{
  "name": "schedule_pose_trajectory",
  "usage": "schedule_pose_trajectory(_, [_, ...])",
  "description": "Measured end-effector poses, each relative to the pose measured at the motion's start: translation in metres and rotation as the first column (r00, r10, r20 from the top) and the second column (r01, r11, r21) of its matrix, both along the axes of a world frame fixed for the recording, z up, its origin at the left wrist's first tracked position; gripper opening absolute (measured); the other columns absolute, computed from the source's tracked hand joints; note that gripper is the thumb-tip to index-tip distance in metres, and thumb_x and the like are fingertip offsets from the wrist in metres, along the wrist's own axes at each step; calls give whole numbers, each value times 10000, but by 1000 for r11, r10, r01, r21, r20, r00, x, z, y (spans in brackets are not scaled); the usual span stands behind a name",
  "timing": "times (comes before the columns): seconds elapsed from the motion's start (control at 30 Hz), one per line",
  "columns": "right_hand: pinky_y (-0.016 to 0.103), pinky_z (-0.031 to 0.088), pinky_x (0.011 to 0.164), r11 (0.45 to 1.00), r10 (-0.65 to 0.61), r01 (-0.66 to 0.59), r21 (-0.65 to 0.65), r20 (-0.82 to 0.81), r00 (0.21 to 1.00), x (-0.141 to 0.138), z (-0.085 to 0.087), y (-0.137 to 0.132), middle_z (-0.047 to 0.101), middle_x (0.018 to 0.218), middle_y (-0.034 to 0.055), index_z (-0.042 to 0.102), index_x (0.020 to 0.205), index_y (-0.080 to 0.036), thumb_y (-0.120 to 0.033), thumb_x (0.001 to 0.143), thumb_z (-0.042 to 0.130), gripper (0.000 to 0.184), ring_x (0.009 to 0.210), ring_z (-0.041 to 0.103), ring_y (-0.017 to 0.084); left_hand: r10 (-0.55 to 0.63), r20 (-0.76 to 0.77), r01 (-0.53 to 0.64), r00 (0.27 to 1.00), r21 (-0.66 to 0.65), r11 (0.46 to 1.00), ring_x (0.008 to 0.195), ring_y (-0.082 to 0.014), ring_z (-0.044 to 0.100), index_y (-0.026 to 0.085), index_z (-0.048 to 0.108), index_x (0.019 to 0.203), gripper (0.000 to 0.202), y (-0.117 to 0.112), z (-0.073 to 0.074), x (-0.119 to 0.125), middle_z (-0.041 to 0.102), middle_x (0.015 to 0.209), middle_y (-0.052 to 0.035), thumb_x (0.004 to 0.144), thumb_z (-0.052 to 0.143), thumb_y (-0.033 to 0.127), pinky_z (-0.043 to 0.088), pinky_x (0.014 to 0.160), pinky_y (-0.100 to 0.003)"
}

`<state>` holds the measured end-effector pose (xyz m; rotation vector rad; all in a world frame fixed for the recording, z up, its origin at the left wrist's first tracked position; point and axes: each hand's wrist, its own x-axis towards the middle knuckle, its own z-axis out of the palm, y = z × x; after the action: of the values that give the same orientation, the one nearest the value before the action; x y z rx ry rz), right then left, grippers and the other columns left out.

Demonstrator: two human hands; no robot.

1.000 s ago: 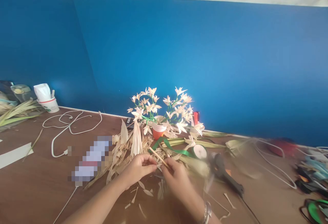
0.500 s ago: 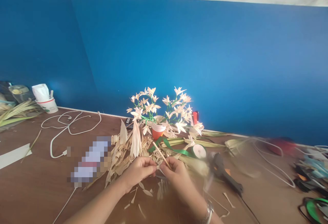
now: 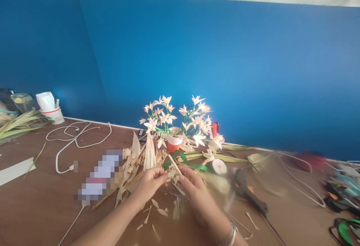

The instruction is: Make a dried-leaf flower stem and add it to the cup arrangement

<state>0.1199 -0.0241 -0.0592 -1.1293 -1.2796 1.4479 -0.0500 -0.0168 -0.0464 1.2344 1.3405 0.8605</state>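
My left hand (image 3: 152,184) is closed in a pinch over the husk scraps; whatever its fingertips hold is too small to make out. To its right, my right hand (image 3: 197,189) grips a thin pale wooden stick (image 3: 174,164), which slants up and left from the fingers. Some space separates the two hands. Just beyond them lies a heap of dried corn husks (image 3: 137,163). Behind the heap, an orange-and-white paper cup (image 3: 173,144) stands among pale husk flowers (image 3: 164,117) on green stems. Small cut petals (image 3: 161,211) are scattered below my hands.
A black glue gun (image 3: 249,191) lies right of my hands, its cord running toward me. Near it are a ribbon roll (image 3: 219,166) and green ribbon (image 3: 194,164). White cables (image 3: 74,137) and a pixelated object (image 3: 99,176) lie left. A blue panel (image 3: 197,58) backs the table.
My right hand has drawn slightly away to the right with the stick, its fingers straighter. My left hand has shifted a little left, so the gap between them is wider.
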Motion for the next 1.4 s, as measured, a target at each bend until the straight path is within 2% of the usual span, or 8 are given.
schedule_pose_trajectory(0.23, [209, 315, 520, 991, -45, 2, 134, 321, 946, 0, 0, 1, 449, 583, -49, 558, 665, -155, -262, 774, 560, 154, 564, 411, 103, -129, -42, 135, 991, 174, 976, 605, -136, 474, 187, 554, 688, 93, -1, -11, 2, 514, 625, 42, 723, 527, 270, 359, 580, -245])
schedule_pose_trajectory(0.43, [206, 269, 506, 990, 57, -99, 103, 354, 934, -2, 1, -1, 371, 568, -67, 515, 639, -163, -213, 741, 524, 114, 547, 342, 90, -82, 63, 71, 995, 162, 984, 623, -127, 475, 183, 526, 696, 63, -4, -9, 8, 497, 639, 44, 700, 549, 241, 368, 601, -240])
schedule_pose_trajectory(0.63, [209, 292, 513, 992, 36, -65, 105, 255, 966, -3, 3, -2, 445, 624, -53, 574, 789, -159, -240, 763, 549, 89, 565, 374, 98, -104, 179, 92, 978, 76, 993, 615, -119, 494, 176, 506, 729, 144, -3, -15, 10, 531, 628, 43, 659, 621, 225, 378, 606, -241])
schedule_pose_trajectory(0.8, [212, 273, 515, 992, 7, -43, 120, 285, 959, -3, 2, -1, 385, 574, -62, 508, 628, -162, -300, 791, 557, 219, 563, 355, 97, -118, 245, 120, 962, 8, 993, 580, -93, 445, 190, 487, 895, 315, -6, -12, 10, 547, 649, 66, 636, 666, 197, 317, 547, -211])
schedule_pose_trajectory(0.97, [216, 325, 569, 994, -51, 36, 104, 153, 987, -3, 9, -3, 438, 615, -52, 515, 672, -160, -353, 792, 605, 245, 607, 391, 106, -147, 213, 177, 966, -130, 976, 487, -75, 293, 168, 531, 676, 200, -9, -11, 12, 440, 553, 69, 709, 632, 338, 166, 457, -228])
schedule_pose_trajectory(1.17, [222, 359, 581, 995, -29, 14, 102, 142, 990, 0, 6, -1, 501, 654, -23, 583, 732, -155, -464, 863, 523, 341, 637, 437, 121, -125, 133, 123, 983, 27, 992, 466, -92, 284, 154, 608, 600, 376, -5, -15, 8, 379, 457, 64, 767, 584, 490, 179, 485, -249])
schedule_pose_trajectory(1.27, [232, 404, 633, 997, 9, -23, 74, 183, 983, 2, 9, -4, 580, 791, 10, 646, 960, -181, -480, 887, 479, 350, 715, 493, 141, -115, 98, 109, 988, 62, 992, 466, -101, 296, 151, 640, 585, 402, -3, -17, 5, 368, 436, 59, 763, 593, 508, 194, 490, -251])
schedule_pose_trajectory(1.4, [244, 430, 655, 994, 109, -111, -3, 218, 970, 4, 9, -7, 609, 939, 30, 540, 1276, -255, -458, 877, 509, 448, 734, 514, 139, -97, 85, 94, 992, 35, 995, 462, -103, 315, 149, 657, 580, 359, -1, -22, 3, 437, 452, 37, 781, 573, 435, 194, 479, -251])
